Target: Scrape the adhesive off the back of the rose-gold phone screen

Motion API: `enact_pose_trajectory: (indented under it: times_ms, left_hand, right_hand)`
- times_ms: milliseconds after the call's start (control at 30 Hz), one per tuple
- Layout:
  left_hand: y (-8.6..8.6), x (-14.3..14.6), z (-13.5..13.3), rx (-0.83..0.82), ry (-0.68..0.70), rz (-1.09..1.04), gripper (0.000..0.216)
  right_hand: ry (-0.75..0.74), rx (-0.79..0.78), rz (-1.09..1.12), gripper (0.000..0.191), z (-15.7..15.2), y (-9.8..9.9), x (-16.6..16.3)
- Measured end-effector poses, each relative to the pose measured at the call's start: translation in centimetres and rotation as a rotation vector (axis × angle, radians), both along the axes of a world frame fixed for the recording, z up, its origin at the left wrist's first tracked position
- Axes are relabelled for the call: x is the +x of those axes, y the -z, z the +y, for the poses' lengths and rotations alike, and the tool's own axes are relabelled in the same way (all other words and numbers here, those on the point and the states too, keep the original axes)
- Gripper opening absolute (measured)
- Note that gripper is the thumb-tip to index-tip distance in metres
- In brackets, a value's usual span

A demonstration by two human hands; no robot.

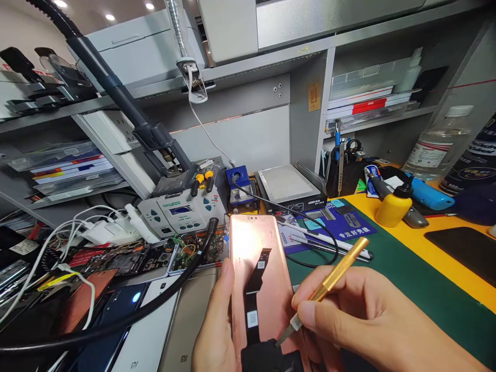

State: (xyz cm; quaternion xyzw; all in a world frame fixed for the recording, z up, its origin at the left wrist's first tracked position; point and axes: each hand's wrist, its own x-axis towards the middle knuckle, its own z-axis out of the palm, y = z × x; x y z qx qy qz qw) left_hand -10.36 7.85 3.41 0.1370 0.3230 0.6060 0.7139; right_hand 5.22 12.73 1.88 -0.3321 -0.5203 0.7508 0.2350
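A: Gripping what in right hand?

B: Pinching gold-coloured craft knife between thumb and forefinger. Cylindrical, with knurled metal handle; slanting down-left to upper edge of matte black piece. Cannot tell whether touching or just above at the tip.

A: And in left hand?

B: Holding rose-copper panel, tilted upright at lower centre. Thumb laid along left edge; cannot tell how other fingers sit. Smooth, glossy, rectangular, rounded at top corners. Lengthwise down its face, thin flex ribbon: black, stepped in outline, labelled with white code squares.

A: Edges, room to move?

B: Tight to the left: just beside left hand, gold-toned phone, then white phone, both flat slabs, crossed by thick black hose. Beyond top edge, boxy hot-air station. Roomiest to the right: over smooth green mat, bordered by yellow bench top.
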Motion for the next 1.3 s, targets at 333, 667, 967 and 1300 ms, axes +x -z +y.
enact_pose_trajectory:
  times_ms: [333,667,967,1300]
  left_hand:
    - [-0.1,-0.1,-0.1,-0.006,-0.039,-0.025,0.051]
    - [0.5,-0.2,-0.6,-0.016,-0.153,0.009,0.05]
    - [1.8,-1.8,-0.2,-0.085,-0.195,-0.021,0.047]
    - [2.1,-1.4,-0.7,-0.064,-0.219,-0.06,0.049]
  right_hand:
    - [-0.006,0.0,0.005,0.04,0.1,-0.1,0.0]
    - [0.007,-0.014,-0.003,0.043,0.1,-0.2,-0.3]
    - [0.039,-0.04,0.068,0.036,0.1,-0.3,0.1]
    - [0.053,-0.026,0.022,0.03,-0.2,-0.2,-0.1]
